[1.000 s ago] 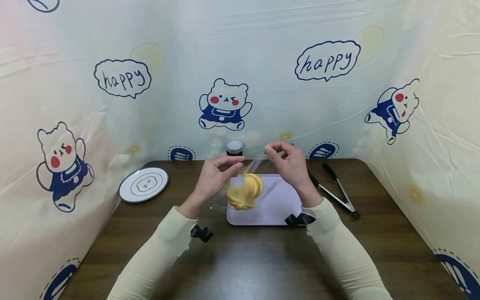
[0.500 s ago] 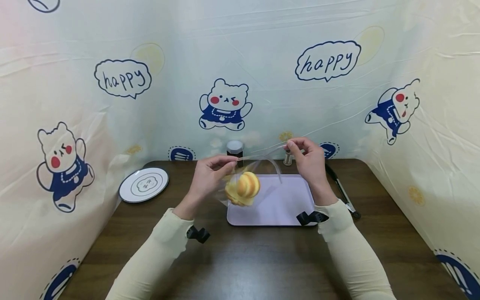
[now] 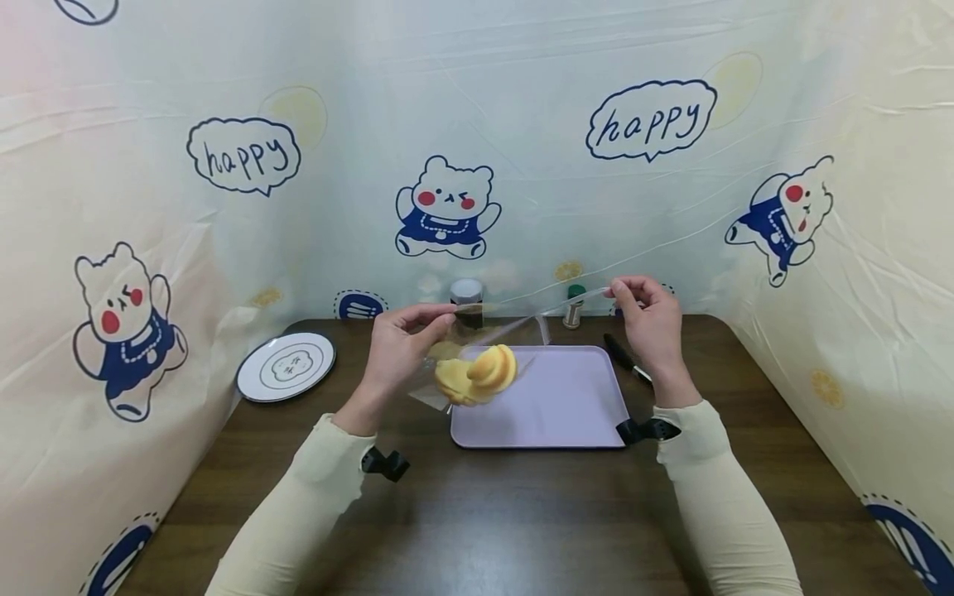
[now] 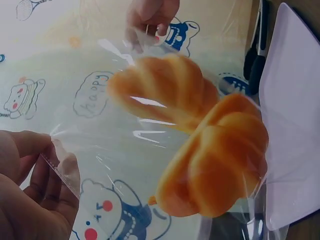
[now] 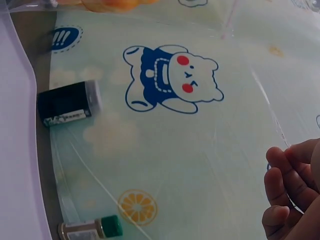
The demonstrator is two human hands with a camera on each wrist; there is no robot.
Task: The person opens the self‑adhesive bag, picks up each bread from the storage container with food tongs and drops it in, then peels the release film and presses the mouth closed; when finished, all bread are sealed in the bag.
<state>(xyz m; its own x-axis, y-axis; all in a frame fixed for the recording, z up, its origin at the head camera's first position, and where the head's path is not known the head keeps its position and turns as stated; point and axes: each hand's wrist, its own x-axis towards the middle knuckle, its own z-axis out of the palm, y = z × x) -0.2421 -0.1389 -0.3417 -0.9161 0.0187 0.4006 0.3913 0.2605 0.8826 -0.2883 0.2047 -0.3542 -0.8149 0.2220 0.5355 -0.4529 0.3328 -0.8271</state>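
My left hand (image 3: 402, 343) pinches one edge of a clear plastic bag (image 4: 107, 172) between thumb and fingers. The opposite edge is pinched by my right hand (image 3: 654, 327), and the plastic is stretched between the two hands. Two golden bread rolls with swirled tops lie inside the bag: one roll (image 3: 493, 367) on the right, the other roll (image 3: 452, 378) on the left, partly overlapped. They hang above the left part of a pale purple tray (image 3: 562, 414). In the left wrist view both rolls show large through the shiny plastic, touching each other.
A white plate (image 3: 257, 381) with a dark rim lies at the table's left. Black-tipped tongs (image 3: 622, 354) are partly hidden behind my right hand. A dark jar (image 3: 467, 290) with a grey lid and a green-capped shaker (image 3: 573, 310) stand at the back edge.
My right hand has moved to the right and my left hand slightly left, drawing the bag's edge out wide. The rolls have swung a little left and turned.
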